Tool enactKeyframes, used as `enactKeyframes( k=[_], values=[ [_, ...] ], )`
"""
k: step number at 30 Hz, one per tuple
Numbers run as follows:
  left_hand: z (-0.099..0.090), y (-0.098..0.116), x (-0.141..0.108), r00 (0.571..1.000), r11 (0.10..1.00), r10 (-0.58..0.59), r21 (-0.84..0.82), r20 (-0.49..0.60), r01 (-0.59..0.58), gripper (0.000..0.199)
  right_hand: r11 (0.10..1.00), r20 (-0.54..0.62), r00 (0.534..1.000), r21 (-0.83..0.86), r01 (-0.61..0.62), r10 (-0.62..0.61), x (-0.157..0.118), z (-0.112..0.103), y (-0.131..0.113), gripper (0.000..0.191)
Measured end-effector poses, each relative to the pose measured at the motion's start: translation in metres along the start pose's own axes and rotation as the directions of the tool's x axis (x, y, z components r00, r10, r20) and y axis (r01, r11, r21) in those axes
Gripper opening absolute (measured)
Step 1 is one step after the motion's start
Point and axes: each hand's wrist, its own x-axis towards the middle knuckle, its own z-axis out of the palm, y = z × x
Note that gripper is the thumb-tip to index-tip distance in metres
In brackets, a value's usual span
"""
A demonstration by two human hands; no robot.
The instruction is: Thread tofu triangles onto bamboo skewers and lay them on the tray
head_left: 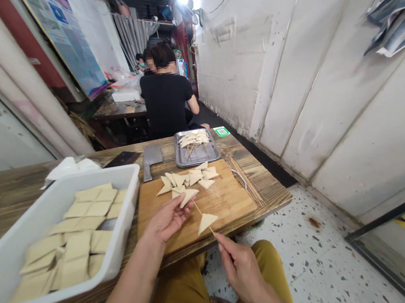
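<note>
My right hand [239, 264] pinches the lower end of a thin wooden skewer [211, 229]. One pale tofu triangle [207, 221] is threaded on that skewer. Between the fingers of my left hand [170, 218] is another tofu triangle [188, 197], at the skewer's upper end; whether the tip has pierced it I cannot tell. Both hands are over the near part of a wooden cutting board [230, 203]. Just beyond my left hand, several loose tofu triangles [194, 175] lie piled on the board.
To the left stands a white plastic tub [134, 175] with flat tofu pieces [75, 250]. Behind the board are a cleaver [152, 159] and a metal tray [198, 161] of skewered triangles. Loose skewers [248, 180] lie along the right side. A person in black [166, 100] sits beyond the table.
</note>
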Motion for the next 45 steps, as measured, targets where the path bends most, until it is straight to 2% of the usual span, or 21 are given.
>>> enactKeyframes(
  k=[17, 26, 37, 45],
  values=[
    [0.002, -0.005, -0.002, 0.998, 0.998, 0.056, 0.032, -0.018, -0.055, 0.013, 0.999, 0.023, 1.000, 0.043, -0.016, 0.015, 0.004, 0.001, 0.002, 0.039],
    [0.004, -0.005, -0.003, 0.997, 0.996, 0.079, 0.045, -0.005, -0.078, 0.012, 0.999, 0.044, 0.998, 0.000, -0.038, 0.038, 0.003, 0.001, 0.000, 0.042],
    [0.005, -0.008, -0.004, 0.985, 0.980, 0.173, 0.099, -0.006, -0.171, 0.011, 0.999, 0.075, 0.996, -0.008, -0.044, 0.044, 0.005, 0.000, -0.001, 0.042],
    [0.006, -0.011, -0.007, 0.987, 0.978, 0.158, 0.142, -0.018, -0.154, 0.010, 0.998, 0.082, 0.995, -0.030, -0.059, 0.061, 0.007, 0.001, -0.002, 0.043]
  ],
)
